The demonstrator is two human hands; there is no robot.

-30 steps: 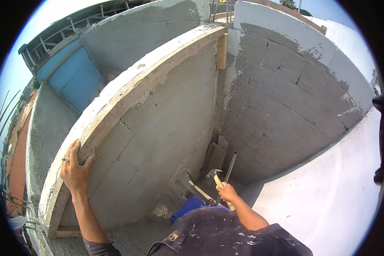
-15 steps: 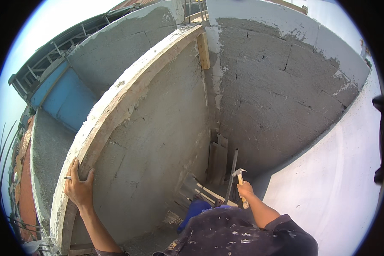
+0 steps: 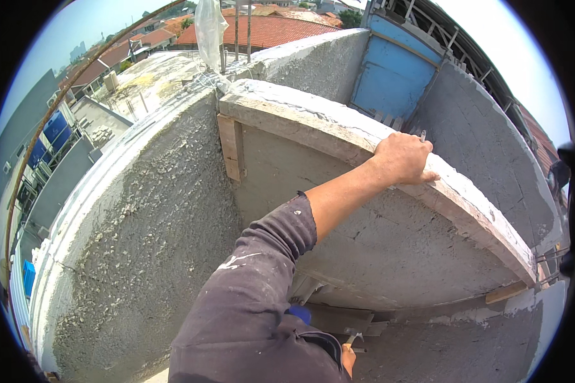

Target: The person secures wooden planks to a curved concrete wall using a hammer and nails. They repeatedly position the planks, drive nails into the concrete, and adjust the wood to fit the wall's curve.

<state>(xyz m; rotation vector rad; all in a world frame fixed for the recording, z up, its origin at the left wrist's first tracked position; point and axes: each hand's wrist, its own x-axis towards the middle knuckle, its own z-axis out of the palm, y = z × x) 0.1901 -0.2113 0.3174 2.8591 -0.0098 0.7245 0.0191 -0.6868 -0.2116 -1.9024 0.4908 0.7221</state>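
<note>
My left hand grips the top of a plastered wall, over the long wooden board fixed along its upper edge. A small cigarette sticks up between its fingers. Low in the view, partly hidden by my sleeve, my right hand is closed around the handle of a claw hammer. The hammer's metal head shows above the fist; most of the handle is out of sight. A short upright wood piece stands under the board's left end.
A rough cement wall rises at the left. Beyond the board are a blue panel and another grey wall. Thin metal rods and a clear plastic bag stand at the corner. Boards lie below, near the hammer.
My view has swung left, toward the wall's other end and the rooftops. The left hand still holds the wall top and now appears right of centre. The hammer stays in my right hand.
</note>
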